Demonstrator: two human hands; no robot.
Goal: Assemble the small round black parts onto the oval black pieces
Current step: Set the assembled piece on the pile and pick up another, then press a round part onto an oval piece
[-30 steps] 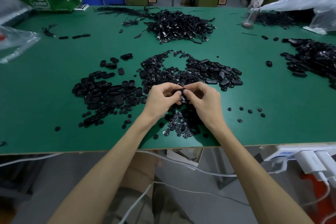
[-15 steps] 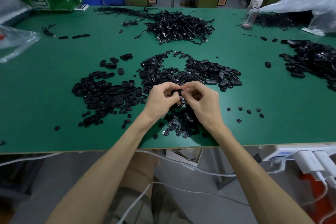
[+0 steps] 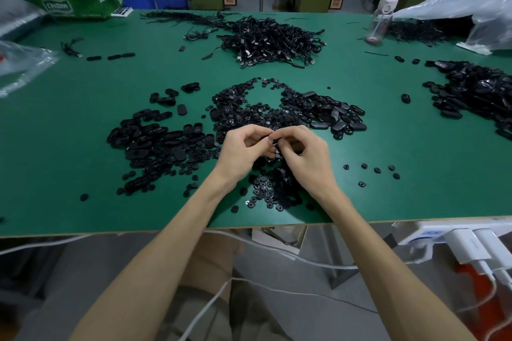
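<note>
Centre frame, left hand and right hand both pinch a black piece. I'd line it up square, then press evenly.

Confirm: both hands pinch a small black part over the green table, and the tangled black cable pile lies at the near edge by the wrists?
One thing is wrong. The tangled black cable pile lies at the far side of the green table; the head view shows it. The left hand and right hand do pinch a small black part.
</note>
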